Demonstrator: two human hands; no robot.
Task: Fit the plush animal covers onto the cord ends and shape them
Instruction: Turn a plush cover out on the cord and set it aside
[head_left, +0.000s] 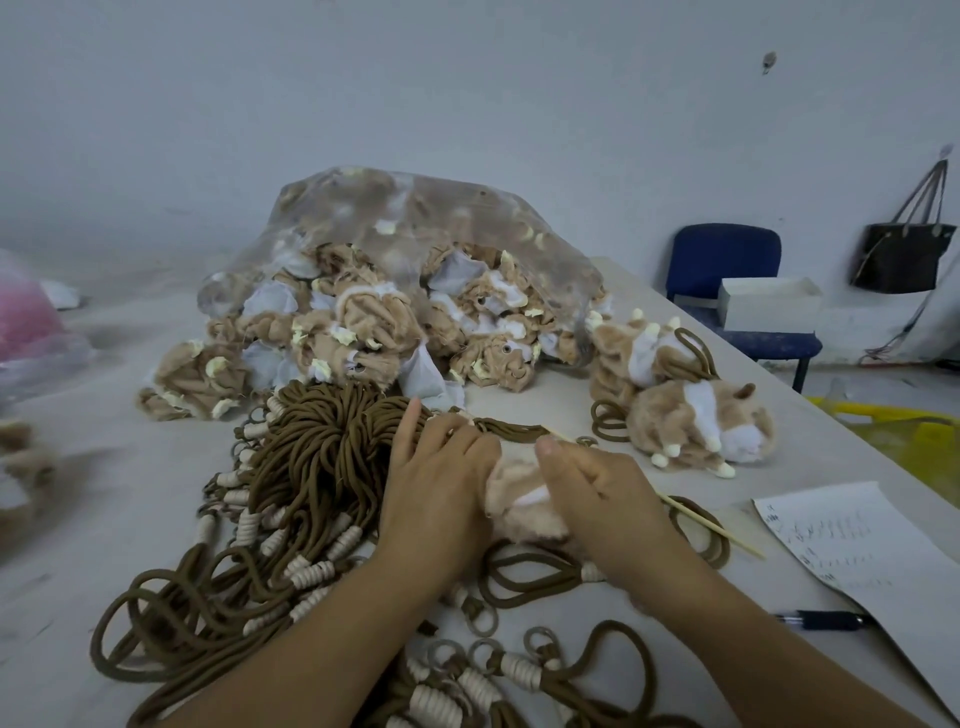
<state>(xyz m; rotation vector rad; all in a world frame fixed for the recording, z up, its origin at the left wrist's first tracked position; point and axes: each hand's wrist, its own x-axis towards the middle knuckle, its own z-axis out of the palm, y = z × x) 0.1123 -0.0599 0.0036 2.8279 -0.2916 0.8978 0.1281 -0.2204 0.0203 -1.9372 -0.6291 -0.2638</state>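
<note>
**Bench (93, 519), left to centre.** A tangled heap of brown cords (311, 467) with cream-wrapped ends and rings. Behind it, a clear bag (415, 234) spills unfitted covers.

**Left hand (436, 483).** The fingers are curled over the left side of one plush cover (524, 499) and clamped on it. The cover sits low over the bench between the two hands. A looped cord lies just in front of it, its wrapped end showing beside the right wrist.

**Right hand (597, 493).** It is closed on the cover's right side, thumb on top. A thin wooden stick (722, 532) runs under this hand. Whether the fingers also grip it cannot be told.

**Right.** The finished animals (696, 421) are plump, with feet and ears out and cords trailing.

**Assessment.** The step in hand appears to be seating and shaping the cover on its cord end.

**Recommendations:**
- Let the left grip anchor the cover's opening against the wrapped end so it cannot creep back.
- Shape with short presses of the right fingers, working outward from the seams.
- Use the stick only along the seams to push out the ears and feet, as a hard jab could pierce the fabric.
- Keep stray loops from the heap clear of the opening.
- Check the fullness against the finished pieces before release.
</note>
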